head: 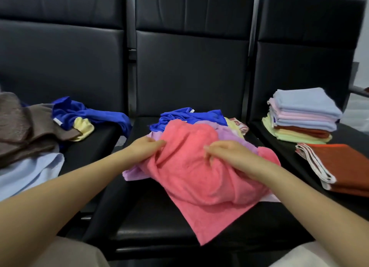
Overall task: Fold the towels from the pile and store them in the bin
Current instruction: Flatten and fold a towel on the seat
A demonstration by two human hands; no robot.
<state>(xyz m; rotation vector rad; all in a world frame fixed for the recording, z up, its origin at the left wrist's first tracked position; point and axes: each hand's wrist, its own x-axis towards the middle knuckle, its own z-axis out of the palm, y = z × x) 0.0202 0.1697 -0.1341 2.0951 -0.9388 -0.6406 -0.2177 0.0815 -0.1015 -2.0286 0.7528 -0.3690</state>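
While we pinch the pink towel (199,166) with both hands, left hand (147,146) and right hand (225,154) with fingers curled into its cloth, it lies crumpled on the pile (191,122) mid-bench, its corner near the front edge. Lifting may drag the purple towel (231,138) along; no bin shows.

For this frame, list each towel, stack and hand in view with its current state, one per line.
Pink towel: unfolded, crumpled, gripped by both hands.
Left hand: pinching the pink towel.
Right hand: pinching the pink towel.
Purple towel: unfolded, under the pink one.
Blue towel: crumpled, behind the pink one.
Folded stack: neat, on the right seat.
Rust towel: folded, lying apart.
Brown towels: loosely heaped, left seat.
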